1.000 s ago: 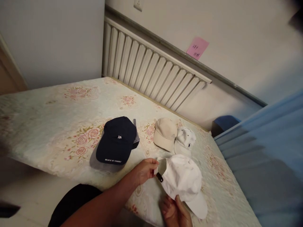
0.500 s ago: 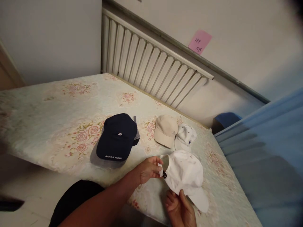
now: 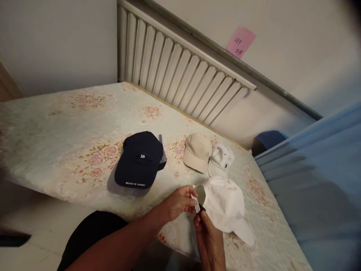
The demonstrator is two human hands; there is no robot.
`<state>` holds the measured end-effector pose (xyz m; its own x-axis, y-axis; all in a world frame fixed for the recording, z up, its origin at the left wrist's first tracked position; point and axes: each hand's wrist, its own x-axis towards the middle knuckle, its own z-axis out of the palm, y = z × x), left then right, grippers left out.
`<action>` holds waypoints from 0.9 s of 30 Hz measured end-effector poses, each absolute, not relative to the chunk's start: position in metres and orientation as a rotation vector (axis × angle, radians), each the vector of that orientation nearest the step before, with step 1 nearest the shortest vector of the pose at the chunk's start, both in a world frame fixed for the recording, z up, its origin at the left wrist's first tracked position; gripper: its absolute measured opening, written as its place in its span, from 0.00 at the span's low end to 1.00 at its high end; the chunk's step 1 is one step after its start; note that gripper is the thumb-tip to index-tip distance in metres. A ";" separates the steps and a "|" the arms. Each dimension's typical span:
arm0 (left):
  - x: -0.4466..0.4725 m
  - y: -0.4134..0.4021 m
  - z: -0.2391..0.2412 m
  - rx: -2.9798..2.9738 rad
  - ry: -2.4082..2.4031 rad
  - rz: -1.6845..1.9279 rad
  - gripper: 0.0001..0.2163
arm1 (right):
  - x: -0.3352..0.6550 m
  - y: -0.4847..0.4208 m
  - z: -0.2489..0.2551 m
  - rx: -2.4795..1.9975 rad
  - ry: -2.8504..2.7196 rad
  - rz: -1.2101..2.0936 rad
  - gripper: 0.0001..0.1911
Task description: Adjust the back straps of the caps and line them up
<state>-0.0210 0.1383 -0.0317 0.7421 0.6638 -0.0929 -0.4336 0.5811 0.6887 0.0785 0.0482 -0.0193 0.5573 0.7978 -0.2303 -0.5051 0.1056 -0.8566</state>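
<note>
A white baseball cap (image 3: 225, 203) is held over the near part of the table, its brim pointing down to the right. My left hand (image 3: 182, 203) pinches the white strap (image 3: 195, 203) at the cap's back opening. Just below it, my right hand (image 3: 207, 229) has thumb and fingers closed at the small black buckle (image 3: 202, 208) of the strap, partly covering it. A navy cap (image 3: 141, 158) with white lettering lies to the left, on top of something grey. Beyond the held cap are a beige cap (image 3: 197, 150) and a white cap with a small dark logo (image 3: 221, 160).
A floral cloth (image 3: 152, 113) covers the table. Behind it stand a radiator (image 3: 180, 71) and a wall with a pink note (image 3: 241, 41). A blue curtain (image 3: 318, 180) hangs at the right, near a dark blue object (image 3: 269, 141).
My right hand has moved from the cap's lower edge, near the brim, up and left to the black buckle. The held cap has shifted slightly right. My left hand stays on the strap.
</note>
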 end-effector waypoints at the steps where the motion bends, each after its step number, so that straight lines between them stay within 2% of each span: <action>1: -0.022 0.139 -0.031 0.699 0.362 0.664 0.11 | 0.078 0.049 -0.017 -1.090 -0.323 0.970 0.12; 4: -0.023 0.141 -0.031 0.694 0.362 0.686 0.11 | 0.079 0.050 -0.013 -1.074 -0.308 0.981 0.10; 13: -0.022 0.139 -0.032 0.703 0.325 0.643 0.10 | 0.081 0.049 -0.007 -1.034 -0.174 1.028 0.16; 20: -0.021 0.134 -0.026 0.765 0.316 0.523 0.09 | 0.080 0.049 -0.008 -1.040 -0.253 1.109 0.12; 27: -0.017 0.133 -0.031 0.929 0.403 0.581 0.08 | 0.079 0.049 -0.011 -1.070 -0.324 1.083 0.11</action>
<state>-0.0165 0.1331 -0.0310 0.7768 0.6250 -0.0772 -0.2910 0.4650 0.8361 0.0791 0.0488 -0.0108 0.4802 0.8368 -0.2630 -0.5547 0.0574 -0.8301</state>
